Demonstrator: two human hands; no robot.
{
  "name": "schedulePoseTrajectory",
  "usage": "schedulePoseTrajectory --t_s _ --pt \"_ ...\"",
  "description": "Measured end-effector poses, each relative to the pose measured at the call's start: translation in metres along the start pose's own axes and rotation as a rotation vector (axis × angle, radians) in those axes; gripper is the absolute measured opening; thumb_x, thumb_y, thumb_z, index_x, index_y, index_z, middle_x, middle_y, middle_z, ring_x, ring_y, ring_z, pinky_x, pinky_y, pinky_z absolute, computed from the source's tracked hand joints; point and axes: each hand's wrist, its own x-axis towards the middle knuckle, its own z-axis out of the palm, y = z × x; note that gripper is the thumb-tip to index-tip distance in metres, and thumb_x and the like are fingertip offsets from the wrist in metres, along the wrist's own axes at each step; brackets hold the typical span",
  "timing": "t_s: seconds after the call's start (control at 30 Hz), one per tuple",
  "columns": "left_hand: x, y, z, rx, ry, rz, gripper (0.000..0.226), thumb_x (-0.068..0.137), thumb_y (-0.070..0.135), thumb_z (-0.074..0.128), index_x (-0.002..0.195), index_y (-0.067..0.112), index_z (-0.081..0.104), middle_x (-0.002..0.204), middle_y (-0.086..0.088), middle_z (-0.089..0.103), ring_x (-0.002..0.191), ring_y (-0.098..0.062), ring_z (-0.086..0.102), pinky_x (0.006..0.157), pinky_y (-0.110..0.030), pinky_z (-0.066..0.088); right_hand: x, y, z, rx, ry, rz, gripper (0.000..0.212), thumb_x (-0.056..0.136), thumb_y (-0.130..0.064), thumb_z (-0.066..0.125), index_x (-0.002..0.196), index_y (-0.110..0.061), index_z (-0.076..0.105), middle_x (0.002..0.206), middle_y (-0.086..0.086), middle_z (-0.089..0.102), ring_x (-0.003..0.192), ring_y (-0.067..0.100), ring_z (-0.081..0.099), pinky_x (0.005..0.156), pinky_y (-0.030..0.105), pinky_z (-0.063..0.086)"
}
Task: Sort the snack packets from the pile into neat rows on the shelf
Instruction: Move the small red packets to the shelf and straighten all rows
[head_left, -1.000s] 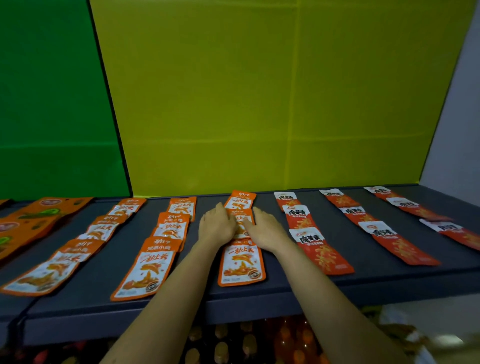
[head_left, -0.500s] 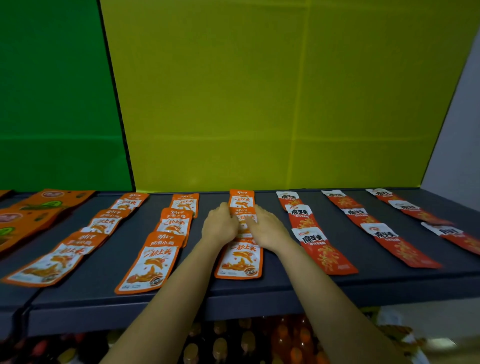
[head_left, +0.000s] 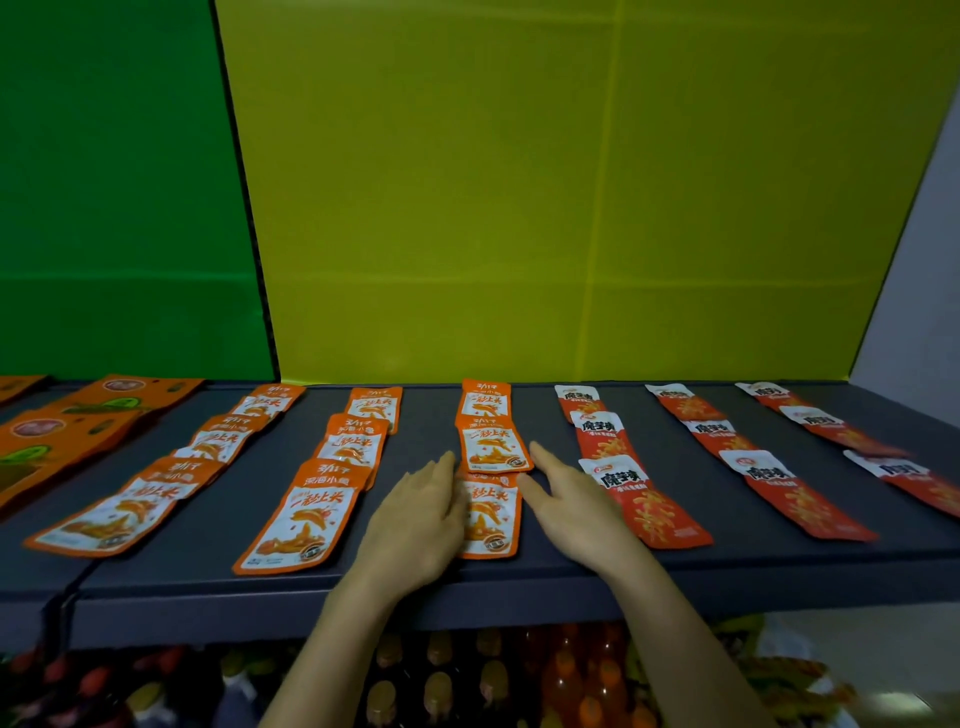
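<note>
Orange and white snack packets lie in rows running front to back on the dark grey shelf. The middle row has a back packet, a middle packet and a front packet. My left hand lies flat beside the front packet, its fingers over the packet's left edge. My right hand rests to the right of that row, fingers spread, holding nothing. Red and white packets form three rows further right.
Two more orange rows lie to the left, and larger orange packs sit at the far left. Green and yellow panels back the shelf. Bottles stand on the level below the shelf's front edge.
Both hands have drawn back from the middle packet toward the front of the shelf and spread apart. The middle packet is now uncovered and lies slightly skewed.
</note>
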Motion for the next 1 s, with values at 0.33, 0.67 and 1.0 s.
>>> schedulePoseTrajectory --t_s 0.33,0.67,1.0 --pt "0.002 0.013 0.015 0.123 0.044 -0.013 0.055 0.099 0.036 0.025 0.148 0.014 0.012 0.156 -0.002 0.020 0.146 -0.014 0.012 0.118 -0.030 0.005 0.006 0.007 0.007 -0.056 0.003 -0.045 0.040 0.098 -0.039 0.034 0.136 -0.028 0.040 0.132 -0.003 0.055 0.122 0.018 0.049 0.098 0.035 0.043" --pt "-0.003 0.014 -0.004 -0.166 0.195 -0.030 0.053 0.097 0.033 0.039 0.144 0.010 0.029 0.151 -0.006 0.034 0.140 -0.017 0.027 0.110 -0.025 0.022 0.010 0.004 0.004 0.040 -0.002 -0.075 0.053 0.100 -0.032 0.035 0.148 -0.015 0.024 0.158 0.003 0.018 0.146 0.017 0.014 0.116 0.031 0.014" --pt "-0.007 -0.089 -0.081 -0.079 0.109 -0.223 0.053 0.098 0.029 0.039 0.144 0.006 0.028 0.151 -0.013 0.031 0.139 -0.024 0.031 0.108 -0.028 0.026 0.017 -0.089 0.032 0.207 -0.103 -0.169 0.045 0.099 -0.019 0.038 0.142 -0.005 0.034 0.151 0.007 0.034 0.138 0.020 0.033 0.108 0.026 0.026"
